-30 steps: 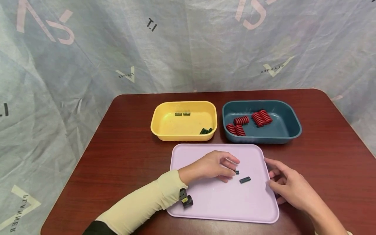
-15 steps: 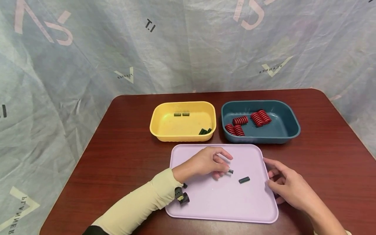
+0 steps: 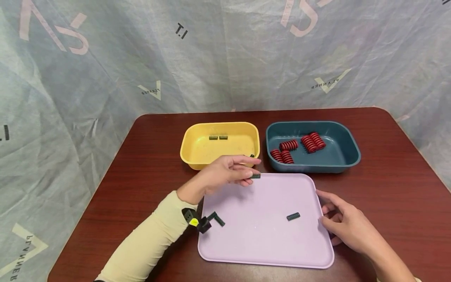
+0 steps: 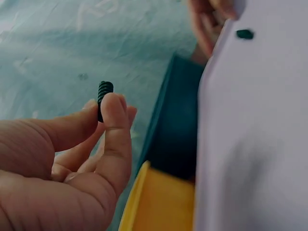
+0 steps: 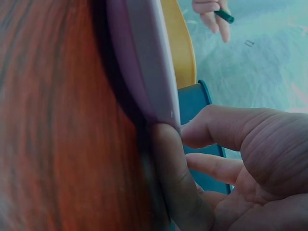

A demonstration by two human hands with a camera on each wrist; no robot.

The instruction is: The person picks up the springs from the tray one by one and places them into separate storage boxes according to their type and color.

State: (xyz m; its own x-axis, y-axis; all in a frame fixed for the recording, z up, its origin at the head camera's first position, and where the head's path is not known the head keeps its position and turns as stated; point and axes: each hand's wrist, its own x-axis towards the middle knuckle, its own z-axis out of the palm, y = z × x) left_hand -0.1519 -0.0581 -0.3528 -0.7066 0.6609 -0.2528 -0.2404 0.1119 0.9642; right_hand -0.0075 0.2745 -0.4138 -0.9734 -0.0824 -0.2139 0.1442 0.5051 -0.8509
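Between thumb and fingertips my left hand (image 3: 225,172) pinches a dark green coil spring (image 4: 105,91), held up over the far edge of the lilac tray (image 3: 260,239), just in front of the yellow bin (image 3: 211,150). My right hand (image 3: 349,223) grips the tray's right rim, thumb and forefinger against the edge in the right wrist view. One more green spring (image 3: 293,216) lies on the tray towards the right. A pair of green springs (image 3: 219,219) lies near its left edge, beside the camera on my left wrist.
Inside the yellow bin are several small green springs (image 3: 223,137), some hidden behind my left hand. To its right stands a dark teal bin (image 3: 338,156) with several thick red springs (image 3: 289,145). A grey printed sheet (image 3: 225,58) hangs behind the brown table (image 3: 141,164).
My left hand has lifted the green spring off the tray's middle and carried it left and away towards the yellow bin, uncovering the springs at the left. My right hand stays put.
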